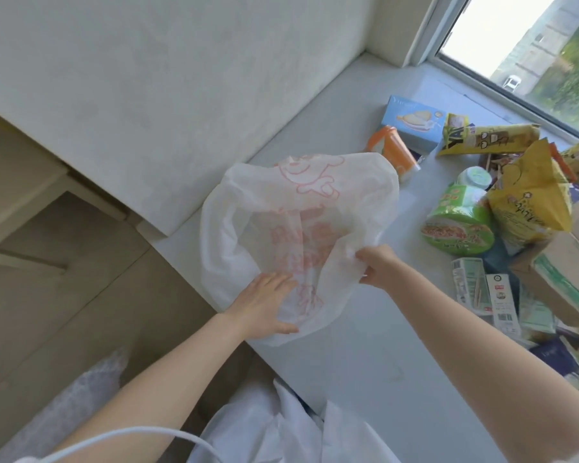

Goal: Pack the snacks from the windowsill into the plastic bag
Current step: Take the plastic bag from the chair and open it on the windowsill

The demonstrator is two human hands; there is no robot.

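1. The plastic bag (298, 228), thin, white and printed in orange-red, lies puffed up on the windowsill (381, 335) near its front edge.
2. The left grip (264, 305) is wide: its fingers lie straight and flat on the bag's near part, with the thumb along the lower hem.
3. The right grip (376, 264) is narrow, with its fingers curled and pinching a fold of the bag's rim on the right side.
4. The snacks sit outside the bag, to its right and toward the window (532, 45).
5. A blue box (411, 123) and an orange-and-white packet (395, 155) lie just beyond the bag's far end; the packet's lower end lies behind the bag.
6. A long yellow packet (488, 138) lies beside the blue box.
7. A green noodle cup (458, 222) lies tipped, touching a yellow pouch (528, 198).
8. A cardboard box (565, 272) stands at the right edge, with small cartons (472, 285) just beside it.
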